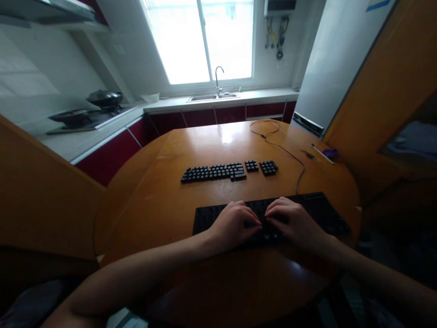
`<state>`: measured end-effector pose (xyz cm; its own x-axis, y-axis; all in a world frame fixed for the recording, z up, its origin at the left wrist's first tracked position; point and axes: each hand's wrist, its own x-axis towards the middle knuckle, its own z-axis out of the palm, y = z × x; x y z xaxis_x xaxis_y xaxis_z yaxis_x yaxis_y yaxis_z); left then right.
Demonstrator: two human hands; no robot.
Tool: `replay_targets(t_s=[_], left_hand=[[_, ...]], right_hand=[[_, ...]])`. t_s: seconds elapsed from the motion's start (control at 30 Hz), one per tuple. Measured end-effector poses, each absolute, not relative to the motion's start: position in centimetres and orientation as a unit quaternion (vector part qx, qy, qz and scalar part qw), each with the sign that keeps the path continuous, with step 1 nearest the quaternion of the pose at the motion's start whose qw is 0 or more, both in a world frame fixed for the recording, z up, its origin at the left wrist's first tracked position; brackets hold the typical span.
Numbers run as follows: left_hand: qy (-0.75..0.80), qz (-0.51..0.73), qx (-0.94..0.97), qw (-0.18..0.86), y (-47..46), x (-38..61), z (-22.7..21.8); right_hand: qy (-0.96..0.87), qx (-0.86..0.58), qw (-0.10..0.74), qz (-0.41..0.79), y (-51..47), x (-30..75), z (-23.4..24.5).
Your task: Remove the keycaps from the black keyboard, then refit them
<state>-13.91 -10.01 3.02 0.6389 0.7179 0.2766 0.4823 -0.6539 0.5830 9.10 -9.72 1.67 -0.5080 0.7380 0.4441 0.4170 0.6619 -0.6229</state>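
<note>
A black keyboard (317, 209) lies across the near part of the table, its cable running off the back edge. Over its middle, my left hand (235, 223) is closed, thumb and fingers drawn together at the keys. Close beside it, my right hand (295, 221) has its fingers pinched in the same way, pointing toward the left one. Whatever the fingertips hold is too small and dark to name. Behind the keyboard, black keycaps (213, 172) are laid out in keyboard order, with two smaller keycap groups (268, 167) to their right.
The round wooden table (136, 205) carries a looped cable (287, 152) at the right. Near its right edge lie a small dark tool (309, 155), a thin white stick (322, 154) and a purple cloth (330, 153). A sink (211, 97) and stove (92, 119) stand beyond.
</note>
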Motion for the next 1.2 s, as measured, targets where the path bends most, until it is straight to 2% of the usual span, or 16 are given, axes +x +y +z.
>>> replay_targets(t_s=[0.27, 0.57, 0.77, 1.2], left_hand=[[0.366, 0.228, 0.881, 0.194, -10.5, -14.0, 1.8], [0.335, 0.198, 0.920, 0.042, -12.0, -13.8, 1.5], [0.305, 0.183, 0.935, -0.001, -12.6, -13.6, 2.1], [0.311, 0.169, 0.933, 0.062, -12.5, -13.5, 2.1]], right_hand=[[-0.830, -0.344, 0.365, 0.242, -11.7, 8.8, -0.6], [-0.873, -0.304, 0.342, 0.166, -11.9, 8.8, -0.6], [-0.886, -0.313, 0.317, 0.129, -12.5, 8.8, -0.5], [-0.887, -0.341, 0.288, 0.117, -13.3, 8.6, -0.2]])
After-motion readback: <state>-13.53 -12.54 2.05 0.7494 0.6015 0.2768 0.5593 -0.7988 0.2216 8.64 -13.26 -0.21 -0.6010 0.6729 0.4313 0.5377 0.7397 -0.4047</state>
